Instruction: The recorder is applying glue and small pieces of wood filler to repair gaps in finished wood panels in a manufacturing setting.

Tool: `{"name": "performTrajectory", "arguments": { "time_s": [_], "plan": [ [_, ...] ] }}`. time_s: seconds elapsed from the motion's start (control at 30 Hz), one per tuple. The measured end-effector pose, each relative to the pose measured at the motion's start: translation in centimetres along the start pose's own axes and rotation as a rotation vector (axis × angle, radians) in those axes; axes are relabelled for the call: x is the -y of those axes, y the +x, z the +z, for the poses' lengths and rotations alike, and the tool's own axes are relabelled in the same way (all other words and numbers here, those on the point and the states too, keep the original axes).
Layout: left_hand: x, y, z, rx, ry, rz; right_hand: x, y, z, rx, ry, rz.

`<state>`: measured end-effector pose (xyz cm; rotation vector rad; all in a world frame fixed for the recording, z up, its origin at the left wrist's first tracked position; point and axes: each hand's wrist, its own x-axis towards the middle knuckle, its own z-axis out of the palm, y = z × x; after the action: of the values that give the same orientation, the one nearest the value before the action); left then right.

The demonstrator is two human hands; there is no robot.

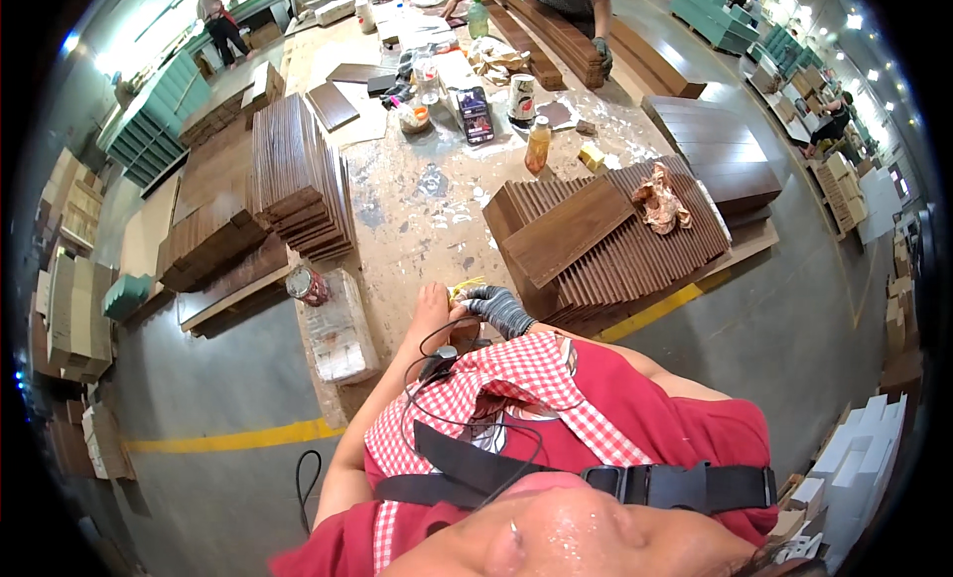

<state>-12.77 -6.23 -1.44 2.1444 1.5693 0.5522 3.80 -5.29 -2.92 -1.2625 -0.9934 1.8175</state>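
At the near edge of the worktable [402, 205], my two hands are close together. My bare left hand [431, 307] has its fingers closed at a small yellow stringy bundle [469, 283]. My right hand [498, 310], in a grey striped knit glove, is curled against the same bundle from the other side. The fingers partly hide the bundle, so its exact kind does not show. Just right of my hands stands a row of brown wood boards [655, 249], with a loose board [568, 229] across it and a crumpled stained cloth [662, 202] on top.
Brown boards [298, 170] are stacked at the left. A jar [307, 285] stands on a wrapped block [338, 329]. Farther up are an amber bottle [537, 146], a can [521, 100], a phone [475, 115] and a yellow sponge [592, 158]. Across the table, another person's gloved hand [602, 56] touches long boards.
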Motion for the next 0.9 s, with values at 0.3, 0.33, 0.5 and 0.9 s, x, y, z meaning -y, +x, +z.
{"name": "performTrajectory", "arguments": {
  "time_s": [0.3, 0.33, 0.5, 0.9],
  "plan": [
    [-0.1, -1.5, -1.8, -0.009, -0.118, 0.042, 1.5, -1.4, 0.0, -0.101, -0.449, -0.291],
    [0.4, -1.8, -1.7, -0.034, -0.123, 0.071, 2.3, -1.6, 0.1, -0.175, -0.634, -0.538],
    [0.2, -1.8, -1.7, -0.012, -0.166, 0.111, 7.7, -2.9, 1.3, -0.193, -0.973, -1.076],
    [2.1, -1.8, -2.8, 0.024, -0.171, 0.067, 6.3, 0.7, 1.9, 0.241, -1.329, -0.559]
  ]
}}
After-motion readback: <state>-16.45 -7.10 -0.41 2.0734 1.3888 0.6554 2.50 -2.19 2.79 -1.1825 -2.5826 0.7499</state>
